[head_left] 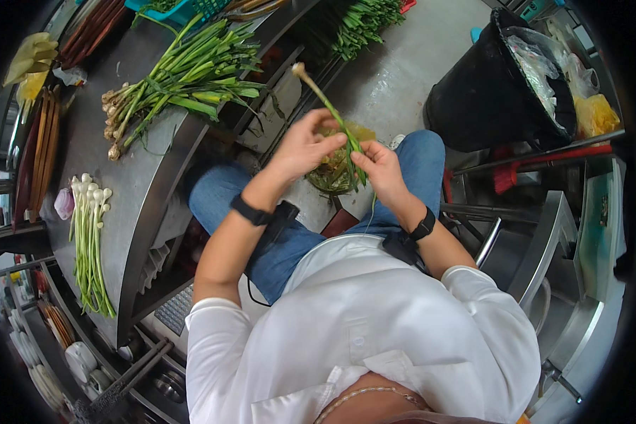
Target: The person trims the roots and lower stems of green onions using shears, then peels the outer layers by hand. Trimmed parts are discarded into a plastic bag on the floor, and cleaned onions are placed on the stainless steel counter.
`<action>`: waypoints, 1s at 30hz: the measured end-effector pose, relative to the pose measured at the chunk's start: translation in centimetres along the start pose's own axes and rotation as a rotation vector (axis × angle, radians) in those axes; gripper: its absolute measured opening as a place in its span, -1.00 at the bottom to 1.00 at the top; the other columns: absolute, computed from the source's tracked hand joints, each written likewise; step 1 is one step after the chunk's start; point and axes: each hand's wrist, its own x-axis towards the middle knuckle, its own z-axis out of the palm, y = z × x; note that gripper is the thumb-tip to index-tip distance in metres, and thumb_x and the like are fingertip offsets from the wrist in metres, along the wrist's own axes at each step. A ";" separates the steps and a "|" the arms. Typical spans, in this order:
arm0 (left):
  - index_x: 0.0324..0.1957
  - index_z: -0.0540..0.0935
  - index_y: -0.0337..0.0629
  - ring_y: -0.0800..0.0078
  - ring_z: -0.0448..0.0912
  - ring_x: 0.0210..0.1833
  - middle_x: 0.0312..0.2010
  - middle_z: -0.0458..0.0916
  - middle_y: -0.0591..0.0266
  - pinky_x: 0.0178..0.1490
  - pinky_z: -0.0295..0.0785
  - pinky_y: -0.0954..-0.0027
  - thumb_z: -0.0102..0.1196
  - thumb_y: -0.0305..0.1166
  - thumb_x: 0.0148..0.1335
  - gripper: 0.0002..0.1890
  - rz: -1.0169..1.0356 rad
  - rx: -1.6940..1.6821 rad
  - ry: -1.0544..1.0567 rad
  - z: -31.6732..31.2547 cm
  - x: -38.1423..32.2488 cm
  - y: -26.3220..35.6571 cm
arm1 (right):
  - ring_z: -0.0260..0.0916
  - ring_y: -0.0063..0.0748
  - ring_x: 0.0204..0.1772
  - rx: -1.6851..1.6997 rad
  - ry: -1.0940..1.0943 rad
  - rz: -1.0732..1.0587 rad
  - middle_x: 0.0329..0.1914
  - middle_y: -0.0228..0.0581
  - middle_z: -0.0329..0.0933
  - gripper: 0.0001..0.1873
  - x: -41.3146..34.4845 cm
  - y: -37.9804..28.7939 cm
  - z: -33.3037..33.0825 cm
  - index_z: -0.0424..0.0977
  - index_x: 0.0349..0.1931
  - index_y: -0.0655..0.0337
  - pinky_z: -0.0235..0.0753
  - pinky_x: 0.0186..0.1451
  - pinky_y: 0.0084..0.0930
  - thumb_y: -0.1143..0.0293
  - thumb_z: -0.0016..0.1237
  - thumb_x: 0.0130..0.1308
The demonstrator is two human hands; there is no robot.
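Observation:
One green garlic stalk (324, 98) with a pale bulb is held up at a slant above the lap. My right hand (380, 165) pinches its leafy lower part between thumb and fingers. My left hand (308, 144), slightly blurred, is at the middle of the stalk with fingers spread; whether it grips the stalk is unclear. Below the hands, a yellowish bag (335, 168) of leafy scraps stands on the floor, partly hidden. On the steel table (153, 180) at the left lie a bunch of leafy garlic (177, 79) with dirty bulbs and a bundle of cleaned stalks (91, 244) with white bulbs.
A purple-skinned bulb (64, 204) lies beside the cleaned bundle. A teal basket (191, 11) stands at the table's far end, and more greens (363, 26) are beyond it. At the right are a large black bin (487, 90) with plastic bags and a steel sink (514, 254).

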 end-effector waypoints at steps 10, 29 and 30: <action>-0.42 0.55 -0.32 0.40 0.49 -0.58 -0.63 0.51 0.16 -0.48 0.37 0.35 0.09 -0.33 0.25 -0.77 -0.065 0.547 -0.252 -0.2 4.9 -11.0 | 0.37 -0.61 -0.63 -0.259 0.146 0.263 -0.64 -0.35 0.45 -0.80 0.0 2.3 -1.9 0.47 -0.24 0.39 0.37 -0.57 -0.62 0.38 -0.03 0.34; -0.25 0.67 -0.28 -0.07 0.56 -0.14 -0.26 0.63 -0.12 -0.06 0.44 0.05 0.08 -0.35 0.21 -0.79 -0.189 1.073 0.232 -3.7 8.7 -13.4 | 0.16 -0.59 -0.75 0.013 0.411 0.251 -0.77 -0.42 0.24 -0.74 -2.3 -1.7 -7.7 0.43 -0.41 0.28 0.17 -0.66 -0.63 0.27 -0.12 0.35; -0.25 0.67 -0.28 -0.07 0.57 -0.14 -0.26 0.63 -0.11 -0.06 0.45 0.05 0.09 -0.35 0.21 -0.80 -0.181 1.080 0.188 -3.5 8.6 -14.1 | 0.15 -0.59 -0.74 0.042 0.402 0.246 -0.77 -0.42 0.23 -0.73 -2.1 -1.4 -7.6 0.43 -0.40 0.29 0.17 -0.65 -0.62 0.26 -0.15 0.37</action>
